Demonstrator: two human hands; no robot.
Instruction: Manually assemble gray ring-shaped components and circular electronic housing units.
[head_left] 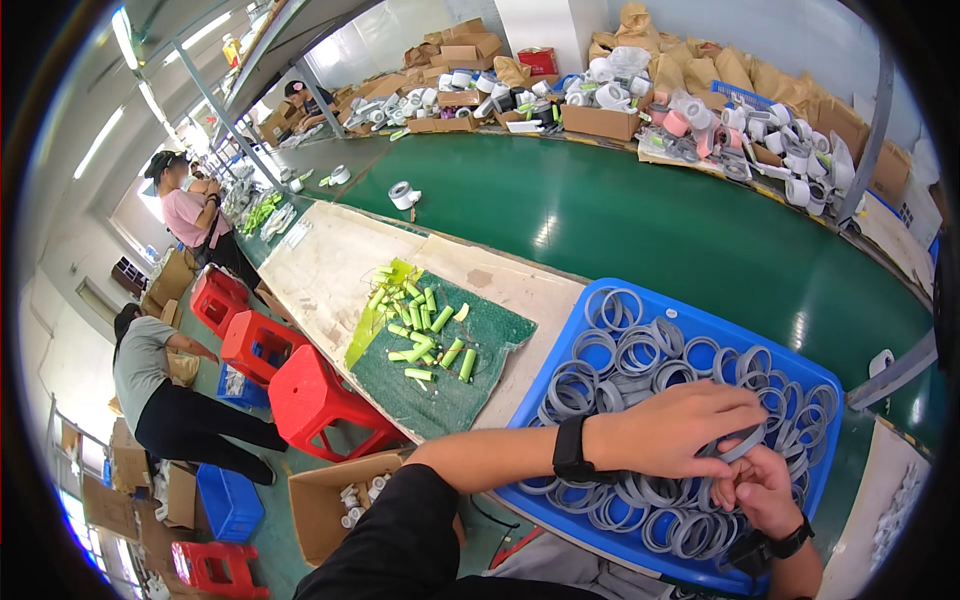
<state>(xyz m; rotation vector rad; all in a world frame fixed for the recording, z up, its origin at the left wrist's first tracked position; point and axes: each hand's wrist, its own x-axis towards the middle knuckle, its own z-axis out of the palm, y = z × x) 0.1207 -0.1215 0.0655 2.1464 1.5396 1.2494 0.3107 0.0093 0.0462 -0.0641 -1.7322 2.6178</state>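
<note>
At four o'clock, a grey ring (744, 444) is gripped by the fingers of the left hand (672, 430) and right hand (768, 492), probably for steadiness, above a blue tray (720, 327) where loose rings (668, 336) are kept within reach

Ceiling tubes (99, 142) glow bright while glare streaks the green belt (480, 190).

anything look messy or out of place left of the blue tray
Yes: light-green cylinders lie loose at all angles on the dark-green mat, some crossing others, a jumble rather than neat rows.
</note>
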